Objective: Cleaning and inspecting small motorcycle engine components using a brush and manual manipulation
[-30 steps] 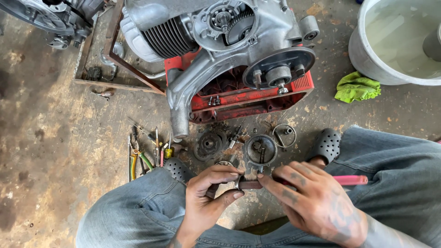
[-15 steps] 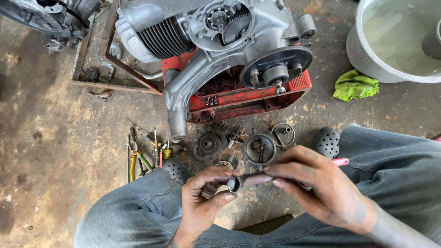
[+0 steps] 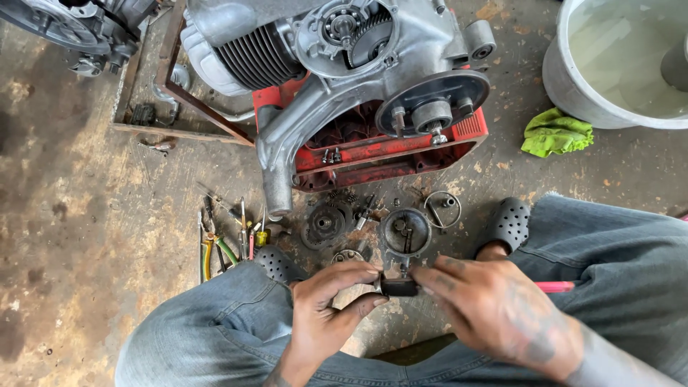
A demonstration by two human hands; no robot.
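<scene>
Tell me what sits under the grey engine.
Under the grey engine sits a red crate on the concrete floor; small bolts rest on its front rim. The engine body covers the crate's inside.

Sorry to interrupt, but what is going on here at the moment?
A person squatting on a stained concrete floor holds a small dark metal part between the left hand and right hand. In front sits a partly stripped engine on a red crate. Loose round parts and pliers lie between the feet.
</scene>
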